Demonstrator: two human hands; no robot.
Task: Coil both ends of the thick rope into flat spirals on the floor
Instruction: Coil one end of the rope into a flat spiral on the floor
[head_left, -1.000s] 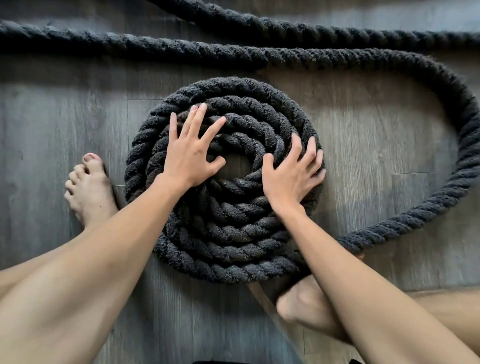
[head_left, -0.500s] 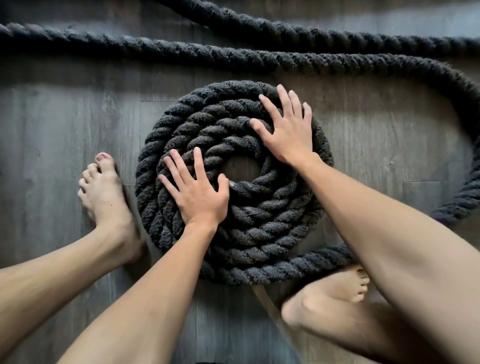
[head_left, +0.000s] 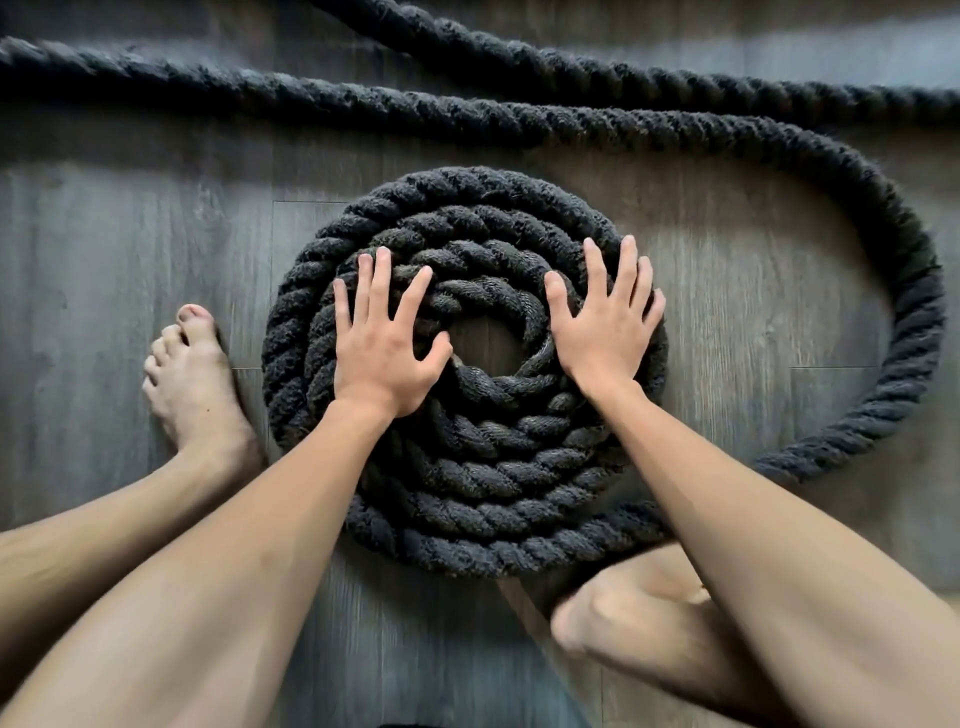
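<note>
Now both palms are down on the coil

Right, the person's left hand (head_left: 384, 358) is spread flat, fingers straight and splayed, pressing on the turns of the thick charcoal twisted-fibre rope (head_left: 467, 493). The right hand (head_left: 605, 332) does the same opposite, fingertips out at the outermost turn. Neither hand grasps anything; both are released and simply bearing down.

Between the two thumbs sits the small open eye of the flat spiral, grey wood-plank floor (head_left: 130, 234) showing through it. Out past the right hand's little finger the loose loop (head_left: 904, 291) swings wide and comes back in under the right forearm. Beyond the fingertips, two more runs of rope cross the floor. A bare foot (head_left: 192, 379) is planted just outside the left hand, beside the rim.

This looks like the winding step on the first spiral, about four turns laid. Next, I'd say, the hands must twist the whole disc together, pressing evenly so no turn rides up while the loop feeds in. The other end isn't in sight.
</note>
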